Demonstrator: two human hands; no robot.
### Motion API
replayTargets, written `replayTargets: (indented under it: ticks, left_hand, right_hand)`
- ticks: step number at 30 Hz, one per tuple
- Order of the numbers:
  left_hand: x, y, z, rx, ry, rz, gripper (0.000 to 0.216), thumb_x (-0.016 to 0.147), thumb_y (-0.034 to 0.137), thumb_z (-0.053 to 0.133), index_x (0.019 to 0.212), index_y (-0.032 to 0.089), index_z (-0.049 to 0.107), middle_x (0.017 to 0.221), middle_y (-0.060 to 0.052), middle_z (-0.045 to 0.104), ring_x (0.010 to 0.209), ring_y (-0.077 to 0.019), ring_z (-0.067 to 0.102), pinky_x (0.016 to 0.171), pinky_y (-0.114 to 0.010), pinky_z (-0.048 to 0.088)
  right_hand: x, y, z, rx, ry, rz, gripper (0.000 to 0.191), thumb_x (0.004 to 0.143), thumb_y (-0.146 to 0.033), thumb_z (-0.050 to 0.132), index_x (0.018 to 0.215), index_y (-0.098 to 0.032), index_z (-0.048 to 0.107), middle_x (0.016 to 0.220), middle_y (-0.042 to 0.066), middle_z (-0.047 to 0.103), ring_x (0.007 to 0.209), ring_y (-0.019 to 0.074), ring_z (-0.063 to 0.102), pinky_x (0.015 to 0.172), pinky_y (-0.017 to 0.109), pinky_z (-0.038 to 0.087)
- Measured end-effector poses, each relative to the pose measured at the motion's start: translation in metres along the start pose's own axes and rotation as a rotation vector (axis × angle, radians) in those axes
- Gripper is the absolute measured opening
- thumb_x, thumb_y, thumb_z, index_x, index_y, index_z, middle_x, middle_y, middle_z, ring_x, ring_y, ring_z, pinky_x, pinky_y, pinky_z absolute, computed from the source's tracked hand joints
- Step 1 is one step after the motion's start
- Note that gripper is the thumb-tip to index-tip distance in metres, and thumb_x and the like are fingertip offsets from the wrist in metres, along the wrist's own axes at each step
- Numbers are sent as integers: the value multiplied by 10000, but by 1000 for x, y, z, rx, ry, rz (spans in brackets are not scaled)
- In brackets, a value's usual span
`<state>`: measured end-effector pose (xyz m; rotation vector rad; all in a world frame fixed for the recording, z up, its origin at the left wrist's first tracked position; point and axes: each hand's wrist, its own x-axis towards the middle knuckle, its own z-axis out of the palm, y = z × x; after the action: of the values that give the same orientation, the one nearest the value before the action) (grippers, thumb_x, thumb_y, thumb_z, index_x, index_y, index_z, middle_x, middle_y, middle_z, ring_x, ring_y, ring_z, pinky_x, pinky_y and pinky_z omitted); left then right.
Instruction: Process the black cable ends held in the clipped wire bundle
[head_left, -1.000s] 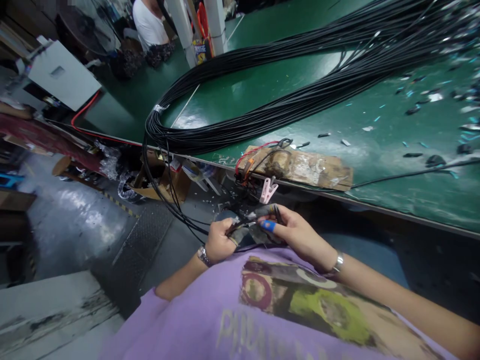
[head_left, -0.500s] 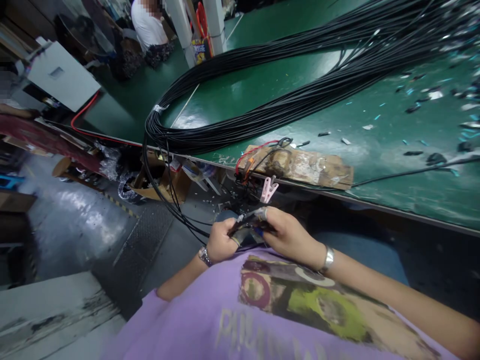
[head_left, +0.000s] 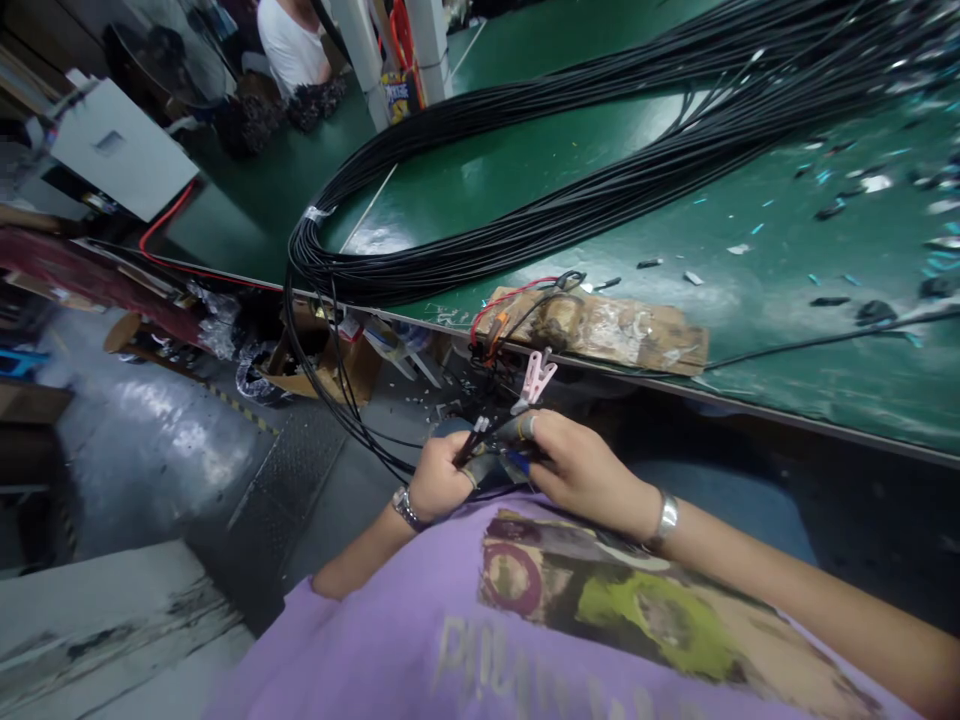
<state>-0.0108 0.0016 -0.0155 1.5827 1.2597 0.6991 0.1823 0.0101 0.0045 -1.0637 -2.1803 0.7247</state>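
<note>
Fingers of the left hand (head_left: pixel 436 478) are closed around a thin black cable end (head_left: pixel 474 438), low in the centre of the frame. The right hand (head_left: pixel 577 470) meets it from the right, its taped fingertips (head_left: pixel 527 427) pinched on the same cable end. A pink clip (head_left: pixel 535 379) hangs just above the hands at the table edge. A cardboard pad (head_left: pixel 615 330) lies on the green table (head_left: pixel 787 290). A large black cable bundle (head_left: pixel 525 180) runs across the upper frame.

Green bench (head_left: pixel 525 170), black cable bundle (head_left: pixel 570 200)
</note>
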Motion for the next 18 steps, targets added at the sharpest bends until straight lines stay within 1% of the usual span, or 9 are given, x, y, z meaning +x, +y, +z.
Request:
replayTargets:
  ticks: [4, 7, 9, 13, 18]
  left_hand:
    - [-3, -4, 1, 172, -37, -21, 247, 717, 382, 640, 674, 141, 612, 561, 19, 528, 546, -89, 429, 529, -198, 364]
    - [-5, -5, 3, 264, -66, -17, 200, 725, 346, 627, 686, 150, 624, 562, 20, 543, 557, -98, 450, 549, -205, 368]
    - [-6, -6, 4, 299, -73, -19, 187, 731, 334, 613, 678, 155, 623, 561, 19, 547, 559, -102, 460, 553, -209, 364]
    - [-7, -7, 6, 318, -61, -32, 178, 729, 328, 603, 676, 159, 623, 568, 15, 557, 572, -111, 481, 566, -215, 365]
    - [-7, -8, 5, 292, -30, -56, 181, 717, 337, 608, 690, 158, 618, 556, 20, 543, 564, -108, 460, 562, -212, 366]
  right_hand:
    - [3, -3, -1, -163, -166, 90, 176, 636, -48, 467, 731, -190, 511, 732, 48, 597, 697, 179, 542, 645, 274, 427]
    - [4, -4, 0, -203, -265, 78, 158, 661, -40, 472, 731, -176, 511, 731, 65, 597, 697, 183, 547, 640, 268, 418]
    - [3, -3, 3, -226, -268, 55, 179, 674, -23, 453, 760, -168, 514, 720, 68, 587, 687, 183, 542, 630, 266, 413]
    - [-2, 1, 10, -269, -219, 29, 257, 654, 10, 417, 816, -165, 513, 720, 66, 578, 680, 184, 530, 625, 270, 417]
    - [-4, 4, 16, -269, -189, 23, 252, 649, 13, 417, 802, -163, 513, 753, 82, 591, 718, 193, 534, 663, 284, 437]
